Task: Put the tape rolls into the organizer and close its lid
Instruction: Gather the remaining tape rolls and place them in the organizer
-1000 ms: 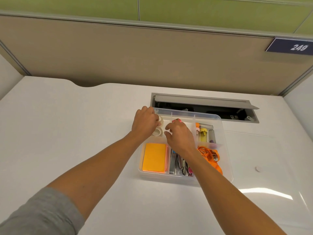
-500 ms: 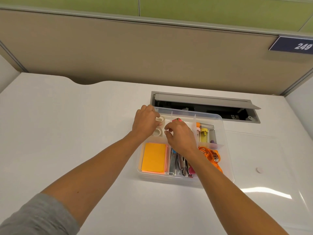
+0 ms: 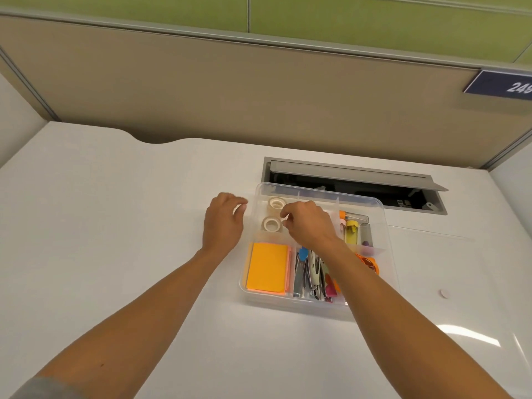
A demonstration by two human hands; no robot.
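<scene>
Just off the organizer's left wall, the left hand (image 3: 223, 223) hovers over the desk (image 3: 115, 226) with its fingers (image 3: 240, 207) loosely curled and slightly apart, pinching nothing. The right hand (image 3: 309, 226) reaches over the organizer (image 3: 385, 234), its fingers (image 3: 288, 218) bent and drawn close together right beside the tape rolls; whether the tips touch a roll cannot be told. Both tape rolls sit in the far left compartment: the far roll (image 3: 275, 203) near the back wall, the near roll (image 3: 272, 224) just in front of it and closest to the right fingertips. Toward the person, an orange sticky-note pad (image 3: 267, 269) fills the near left compartment, with metal clips (image 3: 309, 277) in the middle one. The clear lid (image 3: 460, 283) lies flat on the desk to the right of the organizer.
</scene>
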